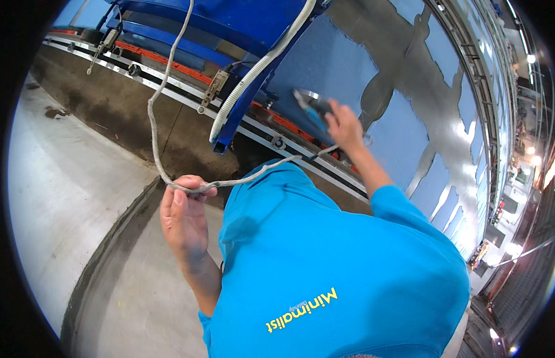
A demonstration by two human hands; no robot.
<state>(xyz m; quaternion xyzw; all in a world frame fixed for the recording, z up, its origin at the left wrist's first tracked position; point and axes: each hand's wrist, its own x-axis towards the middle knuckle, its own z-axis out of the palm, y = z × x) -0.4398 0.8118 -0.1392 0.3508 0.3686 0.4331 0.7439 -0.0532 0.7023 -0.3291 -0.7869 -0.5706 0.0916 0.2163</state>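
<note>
The tool [317, 113], blurred, with a blue part and a shiny head, was over the table [402, 56] just inside its near edge; whether it touched the surface, you could not tell. Your right hand [347, 128] was closed round it, hiding part of it. Your left hand [185, 216] pinched the grey cord [152, 128] between thumb and fingers, away from that edge. The cord hung in a loop from above, then crossed before your shirt [349, 250] toward your right wrist. Left of the tool, a blue frame [221, 24] and its white hose [259, 67] jutted past the near edge, blocking that side. Along the edge ran a rail [259, 132] and orange strip [170, 61]. Ragged pale-blue patches [402, 125] covered the tabletop beyond.
</note>
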